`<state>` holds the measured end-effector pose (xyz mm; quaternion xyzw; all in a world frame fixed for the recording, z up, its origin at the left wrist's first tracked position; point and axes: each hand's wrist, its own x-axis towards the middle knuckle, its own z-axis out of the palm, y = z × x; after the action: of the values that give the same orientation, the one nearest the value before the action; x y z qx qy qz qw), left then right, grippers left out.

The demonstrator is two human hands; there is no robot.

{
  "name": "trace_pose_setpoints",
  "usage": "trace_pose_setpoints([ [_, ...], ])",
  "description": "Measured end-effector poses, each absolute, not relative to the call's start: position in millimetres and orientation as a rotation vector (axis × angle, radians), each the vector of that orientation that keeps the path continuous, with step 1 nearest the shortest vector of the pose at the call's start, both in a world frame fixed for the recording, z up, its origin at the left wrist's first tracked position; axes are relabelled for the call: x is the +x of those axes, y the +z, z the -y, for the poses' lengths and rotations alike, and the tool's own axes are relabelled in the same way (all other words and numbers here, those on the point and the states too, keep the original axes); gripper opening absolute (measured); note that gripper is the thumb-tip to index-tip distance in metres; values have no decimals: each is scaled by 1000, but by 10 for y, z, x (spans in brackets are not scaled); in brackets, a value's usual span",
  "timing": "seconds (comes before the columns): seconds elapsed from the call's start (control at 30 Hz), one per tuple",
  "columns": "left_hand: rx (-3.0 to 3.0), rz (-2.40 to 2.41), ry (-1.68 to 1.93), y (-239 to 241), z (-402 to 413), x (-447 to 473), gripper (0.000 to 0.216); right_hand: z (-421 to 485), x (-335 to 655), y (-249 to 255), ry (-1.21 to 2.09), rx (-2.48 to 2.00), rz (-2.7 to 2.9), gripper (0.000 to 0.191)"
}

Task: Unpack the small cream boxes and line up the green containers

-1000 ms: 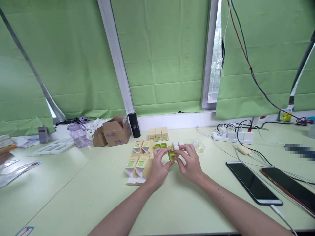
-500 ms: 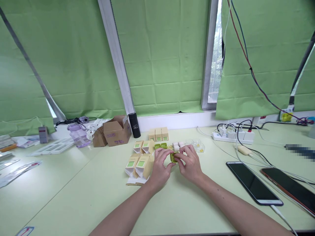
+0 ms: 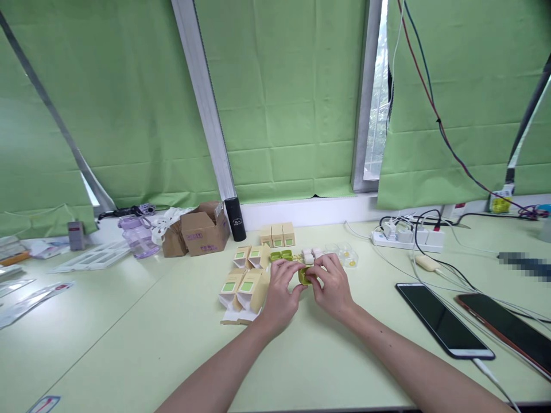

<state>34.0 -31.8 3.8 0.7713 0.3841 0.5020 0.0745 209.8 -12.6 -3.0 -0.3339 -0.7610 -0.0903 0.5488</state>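
Note:
Between both hands, just above the table, is a small olive-green plastic case [image 3: 303, 276]. My left hand [image 3: 282, 289] grips its left side with thumb and fingers. My right hand [image 3: 332, 285] pinches it from the right, its fingertips at the case's inner face; whether they hold a smaller part is hidden. Behind the hands lie more green cases [image 3: 280, 255], small white pieces [image 3: 310, 254] and clear plastic blisters [image 3: 344, 255] with yellow bits. Left of my left hand stand several small tan cartons [image 3: 247, 284] with green labels, the nearest ones with open white flaps.
More tan cartons [image 3: 278, 235] stand farther back. A brown cardboard box [image 3: 202, 232], a black cylinder [image 3: 235, 219] and a purple bottle [image 3: 138, 238] line the back left. At right are a white power strip [image 3: 407, 241], trailing cables and two phones, the nearer one [image 3: 443, 318] plugged in.
Almost nothing differs. The green case has shifted or tilted very slightly between my fingers, and both hands keep their places.

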Motion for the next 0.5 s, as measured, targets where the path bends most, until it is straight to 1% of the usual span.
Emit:
trace_pose_setpoints([
  [0.5,2450,-1188,1558,-10,285,327,44,122,2100,-22,-190,-802,1819,20],
])
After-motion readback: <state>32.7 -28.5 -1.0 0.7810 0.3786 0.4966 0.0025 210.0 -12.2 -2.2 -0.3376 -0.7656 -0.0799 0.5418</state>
